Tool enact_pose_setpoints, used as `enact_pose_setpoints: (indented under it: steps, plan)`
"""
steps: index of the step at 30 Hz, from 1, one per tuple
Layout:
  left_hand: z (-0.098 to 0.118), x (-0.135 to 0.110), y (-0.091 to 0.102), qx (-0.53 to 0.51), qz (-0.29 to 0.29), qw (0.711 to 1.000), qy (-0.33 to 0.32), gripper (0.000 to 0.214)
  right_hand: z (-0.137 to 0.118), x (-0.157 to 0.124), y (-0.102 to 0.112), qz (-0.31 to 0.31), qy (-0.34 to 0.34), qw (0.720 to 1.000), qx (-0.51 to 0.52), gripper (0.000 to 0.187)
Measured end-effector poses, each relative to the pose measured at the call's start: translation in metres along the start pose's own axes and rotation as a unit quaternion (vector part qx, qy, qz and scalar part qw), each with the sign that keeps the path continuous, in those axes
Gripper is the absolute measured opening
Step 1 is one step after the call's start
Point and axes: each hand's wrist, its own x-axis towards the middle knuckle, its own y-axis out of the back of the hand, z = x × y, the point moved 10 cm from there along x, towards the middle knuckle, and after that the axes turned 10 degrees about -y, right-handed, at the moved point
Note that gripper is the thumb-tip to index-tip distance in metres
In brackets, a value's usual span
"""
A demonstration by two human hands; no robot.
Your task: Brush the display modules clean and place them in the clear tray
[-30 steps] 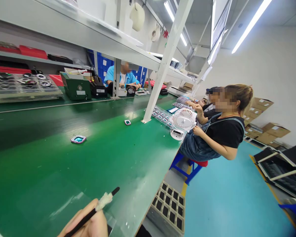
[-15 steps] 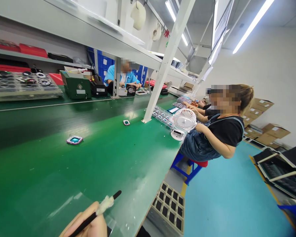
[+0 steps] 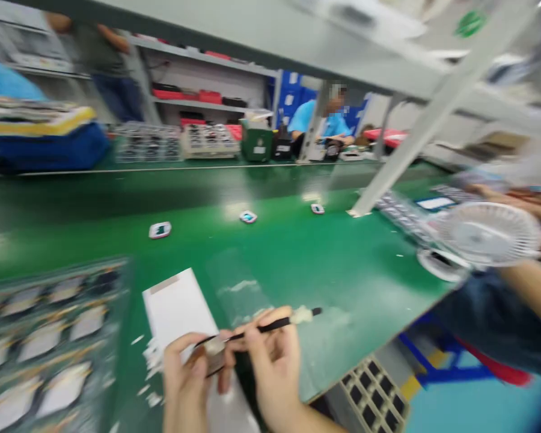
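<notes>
My right hand (image 3: 277,367) is closed around a slim black pen-like tool (image 3: 273,326) with a pale wrapping near its back end. The tool's thin tip meets a small flat part (image 3: 214,355), which has a light face and a dark edge. My left hand (image 3: 184,385) pinches that part between its fingers, which hide some of it. Behind my left hand lies a white card or box (image 3: 178,304), with torn white scraps (image 3: 153,361) beside it. The blur keeps me from naming the part.
At the left, a clear tray (image 3: 49,343) holds rows of pale pieces. Small framed parts (image 3: 160,230) lie spaced along the green bench (image 3: 324,264). A white post (image 3: 410,144), a white fan (image 3: 487,234) and a co-worker's arm (image 3: 532,294) are at the right.
My view has swung left and down. My left hand has come into sight with the small part, and the tool in my right hand now reaches it.
</notes>
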Motion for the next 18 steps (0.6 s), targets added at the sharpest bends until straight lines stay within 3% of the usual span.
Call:
enact_pose_setpoints:
  steps: [3, 7, 18]
  plan:
    - [0.013, 0.0, -0.012, -0.049, 0.033, 0.998, -0.007, 0.038, -0.014, 0.0, 0.003, -0.01, 0.028, 0.999, -0.039, 0.022]
    - [0.022, -0.002, -0.026, -0.049, 0.033, 0.998, -0.009, 0.033, -0.025, -0.001, 0.004, -0.034, 0.071, 0.991, -0.106, 0.015]
    - [0.022, -0.009, -0.026, -0.02, 0.018, 1.0, 0.006, 0.032, -0.044, -0.013, -0.012, -0.03, 0.163, 0.979, -0.119, 0.019]
